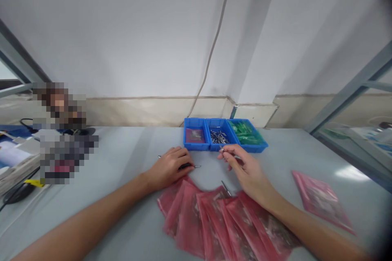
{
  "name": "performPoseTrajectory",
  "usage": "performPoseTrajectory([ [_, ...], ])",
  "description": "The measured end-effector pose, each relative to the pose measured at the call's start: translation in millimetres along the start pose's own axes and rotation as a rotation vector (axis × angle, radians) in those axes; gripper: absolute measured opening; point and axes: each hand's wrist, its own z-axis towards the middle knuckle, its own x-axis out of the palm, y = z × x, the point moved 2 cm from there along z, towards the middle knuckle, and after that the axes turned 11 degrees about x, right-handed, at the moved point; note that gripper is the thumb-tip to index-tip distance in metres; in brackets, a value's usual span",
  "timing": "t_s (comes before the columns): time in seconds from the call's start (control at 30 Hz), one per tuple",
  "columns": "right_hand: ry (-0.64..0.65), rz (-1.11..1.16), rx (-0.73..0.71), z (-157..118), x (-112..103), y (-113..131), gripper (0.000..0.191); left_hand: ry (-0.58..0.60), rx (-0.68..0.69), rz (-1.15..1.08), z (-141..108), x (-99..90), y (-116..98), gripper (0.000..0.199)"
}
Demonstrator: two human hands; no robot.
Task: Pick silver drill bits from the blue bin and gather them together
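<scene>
My left hand (171, 167) rests on the table with its fingers curled down over thin metal pieces. A silver tip (197, 166) pokes out past the fingertips; most of what lies under the palm is hidden. In front of the middle blue bin, my right hand (245, 169) pinches a small metal pin (221, 149) between thumb and fingers. A loose metal rod (226, 188) lies on the table below it, at the upper edge of a fan of overlapping pink plastic bags (190, 222). Small parts show through these bags.
Three blue bins stand together at the back: the left bin (196, 147) has a pink bag, the middle bin (218, 121) loose metal pins, the right bin (252, 147) green bags. Another pink bag (323, 202) lies right. Cables and a blurred-out person are at left.
</scene>
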Motion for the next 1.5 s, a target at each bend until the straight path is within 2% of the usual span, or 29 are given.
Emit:
performPoseTrajectory([
  [0.1,-0.021,-0.028,0.008,0.9,0.0,2.0,0.020,-0.005,0.001,0.001,-0.3,-0.2,-0.1,0.017],
  [0.23,-0.072,-0.093,-0.087,2.0,-1.5,5.0,0.011,-0.003,-0.004,0.006,-0.5,-0.5,-0.3,0.017],
  [0.43,-0.068,-0.126,-0.154,1.1,-2.4,6.4,0.013,0.008,-0.012,0.007,0.5,-1.1,-1.1,0.017],
  [0.53,-0.005,-0.038,-0.097,0.3,0.4,4.4,0.014,0.010,-0.016,0.007,0.8,-1.5,-1.4,0.015],
  [0.77,0.096,0.244,0.098,3.6,4.6,0.7,0.035,0.008,-0.014,0.002,-0.2,-1.4,-0.8,0.017],
  [0.87,0.125,0.334,0.150,5.5,3.4,2.9,0.039,0.002,-0.012,0.000,-0.6,-1.0,-0.6,0.018],
  [1.1,0.079,0.254,0.070,4.7,3.1,3.4,0.029,-0.004,-0.011,-0.003,-0.7,0.0,-0.3,0.019],
  [1.2,0.089,0.309,0.138,4.0,3.7,5.2,0.035,0.004,-0.013,0.003,-0.6,-0.1,0.0,0.018],
  [1.33,0.076,0.491,0.260,4.7,2.5,8.7,0.042,0.002,-0.008,0.001,-0.3,-0.7,-0.2,0.018],
  [1.5,0.017,0.575,0.286,7.2,-0.7,10.3,0.039,-0.021,0.004,-0.003,-0.3,-0.4,0.0,0.019],
])
